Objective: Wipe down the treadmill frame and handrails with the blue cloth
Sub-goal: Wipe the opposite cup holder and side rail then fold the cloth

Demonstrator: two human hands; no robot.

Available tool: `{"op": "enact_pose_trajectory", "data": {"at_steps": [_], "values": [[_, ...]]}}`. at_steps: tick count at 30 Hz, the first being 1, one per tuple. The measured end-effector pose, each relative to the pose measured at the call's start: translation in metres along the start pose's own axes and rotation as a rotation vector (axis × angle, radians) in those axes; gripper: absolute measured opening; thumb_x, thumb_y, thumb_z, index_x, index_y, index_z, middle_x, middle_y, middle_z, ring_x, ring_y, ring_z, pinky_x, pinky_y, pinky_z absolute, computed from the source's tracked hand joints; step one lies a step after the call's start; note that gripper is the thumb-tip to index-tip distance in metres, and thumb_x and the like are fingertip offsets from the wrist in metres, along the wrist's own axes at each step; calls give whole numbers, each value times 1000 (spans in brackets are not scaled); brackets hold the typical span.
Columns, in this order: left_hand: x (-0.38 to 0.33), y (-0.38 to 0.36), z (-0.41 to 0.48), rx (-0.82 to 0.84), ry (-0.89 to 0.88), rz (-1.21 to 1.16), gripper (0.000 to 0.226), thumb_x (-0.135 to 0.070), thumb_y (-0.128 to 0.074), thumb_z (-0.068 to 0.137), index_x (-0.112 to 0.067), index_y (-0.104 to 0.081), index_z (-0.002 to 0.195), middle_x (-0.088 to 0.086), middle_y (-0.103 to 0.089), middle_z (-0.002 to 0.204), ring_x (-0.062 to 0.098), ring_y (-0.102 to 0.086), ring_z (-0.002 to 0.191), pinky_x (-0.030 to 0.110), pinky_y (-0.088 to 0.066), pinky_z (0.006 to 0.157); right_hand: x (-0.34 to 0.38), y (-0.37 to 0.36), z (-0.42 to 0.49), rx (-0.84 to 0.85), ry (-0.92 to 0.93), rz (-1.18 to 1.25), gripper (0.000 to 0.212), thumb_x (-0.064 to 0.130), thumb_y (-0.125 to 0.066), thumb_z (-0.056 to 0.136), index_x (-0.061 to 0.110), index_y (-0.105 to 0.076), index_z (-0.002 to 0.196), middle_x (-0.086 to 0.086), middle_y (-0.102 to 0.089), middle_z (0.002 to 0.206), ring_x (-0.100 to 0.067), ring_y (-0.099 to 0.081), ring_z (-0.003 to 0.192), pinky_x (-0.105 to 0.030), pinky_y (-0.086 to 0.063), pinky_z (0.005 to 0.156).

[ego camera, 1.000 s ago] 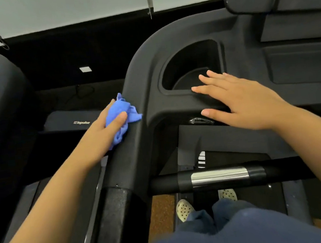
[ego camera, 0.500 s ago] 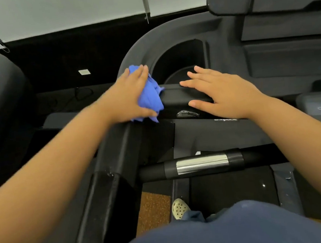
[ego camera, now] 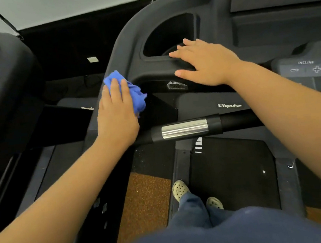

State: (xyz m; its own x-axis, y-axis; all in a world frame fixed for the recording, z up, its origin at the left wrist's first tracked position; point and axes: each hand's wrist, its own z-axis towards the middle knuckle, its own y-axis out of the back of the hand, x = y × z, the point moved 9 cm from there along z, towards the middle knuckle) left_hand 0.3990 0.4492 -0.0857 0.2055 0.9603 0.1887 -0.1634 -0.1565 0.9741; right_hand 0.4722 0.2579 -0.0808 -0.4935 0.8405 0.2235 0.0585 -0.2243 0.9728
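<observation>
Blue cloth (ego camera: 130,90), soft and crumpled into a loose wad, pressed flat on the left arm of the frame (ego camera: 120,46), just where the moulded dark plastic bends down toward the handrail (ego camera: 196,127). Mostly covered by the left hand (ego camera: 117,114): palm down, fingers (ego camera: 115,90) laid over the fabric, folds bulging out at the fingertips and to the right. Pinning rather than pinching, thumb side hidden, so no telling how tightly closed.

Matte, faintly grained plastic all round, with rounded edges. Just beyond, a deep rounded pocket (ego camera: 168,33) sunk into the console. Right hand (ego camera: 205,63) open and empty, spread flat on the pocket's front lip, fingertips reaching over the hollow.

Below both hands, a round black bar crossing left to right, with a polished metal sleeve (ego camera: 184,128) set into it. Printed logo (ego camera: 229,105) on the panel above the bar. At far right, a grey control panel (ego camera: 306,68) marked INCLINE, with minus and plus, then a green and a red patch.

Underneath, dark belt (ego camera: 232,173), speckled brown floor (ego camera: 144,200), two pale perforated clogs (ego camera: 179,189) under blue trouser legs.
</observation>
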Motion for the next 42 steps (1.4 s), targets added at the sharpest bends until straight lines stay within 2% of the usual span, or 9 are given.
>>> {"op": "enact_pose_trajectory", "data": {"at_steps": [5,17,20,25,27,29,32,36,42], "values": [[4,-13,-4,58,-104,108,86,-37,-53,88,9,-9,146,29,-10,154,44,-12,142,47,-16,117,4,2,-2,17,12,-41,57,49,-38,96,29,-24,148,-2,-31,154,-21,-19,145,-46,-33,107],[29,0,122,-1,25,-437,72,-54,-38,93,3,-35,139,20,-40,142,34,-37,131,38,-25,109,4,5,-3,-17,-40,-91,56,50,-39,96,31,-25,147,-7,-32,153,-20,-26,143,-44,-38,100],[48,-7,142,79,41,-703,83,-78,-35,79,-10,-52,123,16,-57,119,33,-55,109,44,-41,99,2,5,-2,-40,-65,-91,55,52,-40,93,35,-28,145,-9,-35,151,-22,-31,140,-45,-39,99],[83,-24,106,143,355,-1014,49,-47,-40,95,-11,-58,122,4,-64,82,14,-59,69,20,-44,60,6,12,-4,-79,-95,-79,53,49,-45,92,37,-32,141,-4,-46,144,-24,-41,133,-43,-41,94],[86,-28,75,189,371,-1065,51,-48,-42,94,-8,-55,123,-6,-63,72,6,-57,64,18,-42,58,10,13,-5,-81,-109,-81,52,48,-47,92,37,-34,141,-7,-47,142,-28,-45,128,-42,-41,92],[85,-21,39,165,302,-905,63,-49,-42,91,-1,-46,130,7,-68,105,19,-63,96,29,-47,82,10,12,-5,-70,-137,-84,52,47,-48,91,38,-34,141,-8,-46,143,-30,-46,127,-43,-40,93],[52,4,-20,33,53,-478,76,-45,-44,88,8,-29,141,28,-37,142,40,-35,131,43,-27,108,6,6,-5,-31,-201,-75,55,48,-49,91,37,-32,142,-8,-34,152,-33,-32,139,-48,-33,105],[15,3,-27,-12,-93,-148,76,-33,-49,92,7,-13,146,26,-15,153,44,-18,139,45,-20,114,61,-11,-11,-73,-110,97,54,29,-55,93,13,-40,142,-14,-23,156,-29,-12,146,-43,-7,117],[13,-5,47,37,-82,-200,73,-37,-44,95,6,-15,146,24,-19,153,41,-19,140,43,-18,115,131,-56,-75,-318,-198,120,41,29,-42,94,6,-60,121,-17,-51,137,-32,-44,131,-43,-26,112]]}}
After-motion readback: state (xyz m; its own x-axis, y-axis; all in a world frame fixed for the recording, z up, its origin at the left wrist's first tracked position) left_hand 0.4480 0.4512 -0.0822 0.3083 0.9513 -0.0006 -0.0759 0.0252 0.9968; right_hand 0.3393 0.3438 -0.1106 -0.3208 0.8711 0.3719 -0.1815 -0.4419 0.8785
